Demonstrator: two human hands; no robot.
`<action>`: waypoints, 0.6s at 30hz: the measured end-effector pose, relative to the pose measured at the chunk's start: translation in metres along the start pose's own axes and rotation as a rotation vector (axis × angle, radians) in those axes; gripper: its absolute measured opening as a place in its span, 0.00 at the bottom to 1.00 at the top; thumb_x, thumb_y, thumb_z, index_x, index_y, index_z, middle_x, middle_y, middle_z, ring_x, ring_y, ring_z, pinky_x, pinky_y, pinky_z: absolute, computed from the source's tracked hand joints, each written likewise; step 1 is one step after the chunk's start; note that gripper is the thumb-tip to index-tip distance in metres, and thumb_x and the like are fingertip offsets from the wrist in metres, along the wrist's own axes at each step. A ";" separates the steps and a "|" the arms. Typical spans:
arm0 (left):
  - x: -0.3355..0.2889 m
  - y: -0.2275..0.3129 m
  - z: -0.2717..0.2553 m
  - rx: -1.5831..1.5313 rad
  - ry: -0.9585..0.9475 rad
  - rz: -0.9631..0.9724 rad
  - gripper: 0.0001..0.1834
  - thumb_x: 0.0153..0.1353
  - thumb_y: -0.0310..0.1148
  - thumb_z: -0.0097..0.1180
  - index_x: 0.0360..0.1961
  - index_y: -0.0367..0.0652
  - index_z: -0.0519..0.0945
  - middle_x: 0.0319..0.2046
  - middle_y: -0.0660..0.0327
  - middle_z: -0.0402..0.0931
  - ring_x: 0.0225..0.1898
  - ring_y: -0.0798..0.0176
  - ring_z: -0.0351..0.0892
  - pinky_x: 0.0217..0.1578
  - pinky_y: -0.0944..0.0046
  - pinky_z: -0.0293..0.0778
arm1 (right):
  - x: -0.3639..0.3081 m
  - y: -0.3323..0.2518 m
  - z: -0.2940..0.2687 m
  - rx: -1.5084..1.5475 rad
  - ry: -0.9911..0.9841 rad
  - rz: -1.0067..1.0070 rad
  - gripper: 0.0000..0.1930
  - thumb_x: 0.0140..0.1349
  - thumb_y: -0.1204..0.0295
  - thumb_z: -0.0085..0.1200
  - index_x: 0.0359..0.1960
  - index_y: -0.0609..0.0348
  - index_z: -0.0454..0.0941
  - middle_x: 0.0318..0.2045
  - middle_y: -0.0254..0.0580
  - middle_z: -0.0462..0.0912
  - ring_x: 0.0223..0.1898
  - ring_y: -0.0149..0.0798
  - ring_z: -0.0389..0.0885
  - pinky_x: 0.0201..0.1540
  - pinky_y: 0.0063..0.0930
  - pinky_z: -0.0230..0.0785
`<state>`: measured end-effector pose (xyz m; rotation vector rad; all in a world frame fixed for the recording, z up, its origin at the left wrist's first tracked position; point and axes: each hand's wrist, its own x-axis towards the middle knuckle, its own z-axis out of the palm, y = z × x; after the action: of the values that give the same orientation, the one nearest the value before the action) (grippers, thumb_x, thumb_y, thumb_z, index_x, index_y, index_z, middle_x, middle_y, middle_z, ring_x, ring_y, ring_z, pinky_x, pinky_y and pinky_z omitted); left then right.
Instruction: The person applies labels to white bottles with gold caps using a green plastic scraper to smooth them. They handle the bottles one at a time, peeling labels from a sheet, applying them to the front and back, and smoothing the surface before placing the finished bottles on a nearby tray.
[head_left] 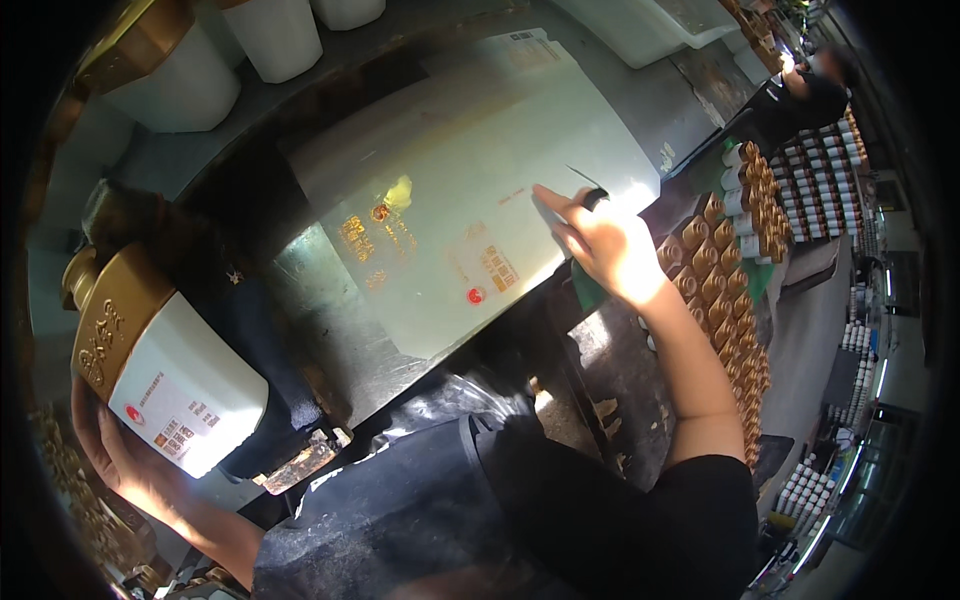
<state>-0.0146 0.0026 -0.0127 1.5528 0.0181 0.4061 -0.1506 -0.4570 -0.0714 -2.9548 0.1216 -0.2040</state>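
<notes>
A large white bottle (pixel 190 400) with a gold shoulder and red and gold printing lies tilted at the left. My left hand (pixel 112 450) is curled around its underside, the fingers partly hidden behind it. To the right, my right hand (pixel 610 240) is over a pale sheet (pixel 440 130), its index finger stretched to a small line of red print. A thin pointed tool (pixel 592 190) with a dark end sticks out from between its fingers. On the sheet are a gold and red transfer (pixel 380 225) and a block of print with a red round mark (pixel 475 296).
Under the sheet is a metal worktop (pixel 345 330). White containers (pixel 270 40) stand along the far left, and a white tub (pixel 650 30) at the far edge. Rows of gold-topped bottles (pixel 715 290) fill the right side. Another person (pixel 800 105) is at the far right.
</notes>
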 end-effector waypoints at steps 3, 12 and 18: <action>0.001 0.000 -0.005 -0.021 0.009 0.023 0.21 0.70 0.29 0.43 0.63 0.37 0.67 0.60 0.49 0.69 0.60 0.56 0.72 0.60 0.57 0.70 | 0.008 0.004 0.008 0.012 -0.014 -0.015 0.21 0.58 0.71 0.58 0.56 0.46 0.77 0.30 0.44 0.76 0.29 0.47 0.76 0.32 0.36 0.71; -0.003 -0.011 -0.032 -0.099 0.015 -0.017 0.22 0.70 0.30 0.43 0.63 0.34 0.65 0.60 0.45 0.68 0.61 0.51 0.69 0.61 0.53 0.68 | -0.050 -0.012 -0.004 -0.082 0.221 -0.006 0.14 0.55 0.70 0.62 0.44 0.53 0.83 0.26 0.40 0.80 0.26 0.39 0.79 0.29 0.31 0.74; -0.001 0.001 -0.016 -0.057 0.033 0.016 0.22 0.70 0.29 0.43 0.63 0.34 0.65 0.61 0.44 0.68 0.62 0.51 0.69 0.62 0.52 0.67 | -0.059 -0.013 0.011 -0.054 0.270 0.052 0.14 0.53 0.72 0.64 0.43 0.58 0.83 0.27 0.39 0.81 0.26 0.40 0.80 0.32 0.32 0.76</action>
<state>-0.0198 0.0176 -0.0126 1.4904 0.0194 0.4418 -0.2060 -0.4365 -0.0875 -2.9565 0.2420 -0.6007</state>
